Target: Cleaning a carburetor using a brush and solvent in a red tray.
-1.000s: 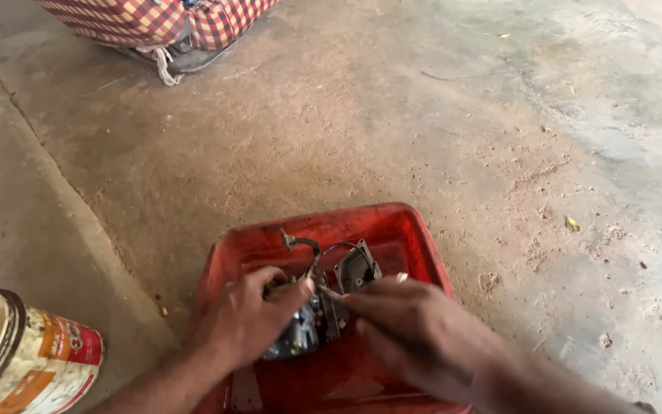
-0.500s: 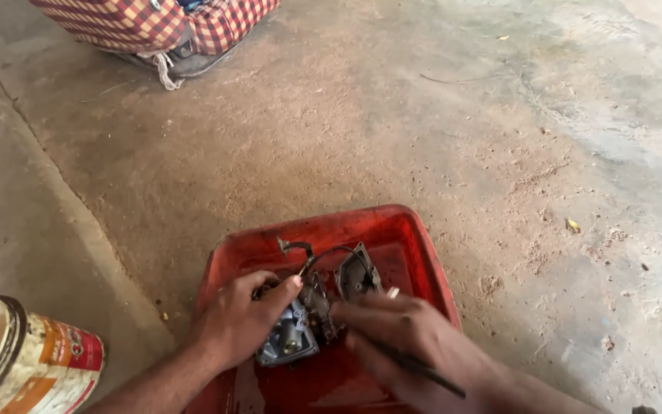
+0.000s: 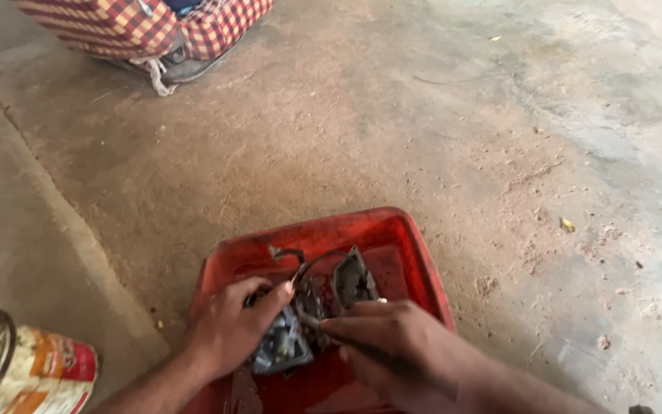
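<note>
Over the red tray (image 3: 415,253) that catches drips, our left hand (image 3: 227,330) grips the metal engine part (image 3: 308,322) steady while our right hand (image 3: 400,349) pinches a thin tool (image 3: 346,341) against it.

A rough workshop floor is showing here: dusty stained concrete floor (image 3: 438,130), an oily red tray (image 3: 415,253), a dented paint tin (image 3: 32,376).

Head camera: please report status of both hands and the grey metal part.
Left hand grips grey metal engine part over red plastic tray. Right hand holds thin dark tool at it. Nothing blocking.
</note>
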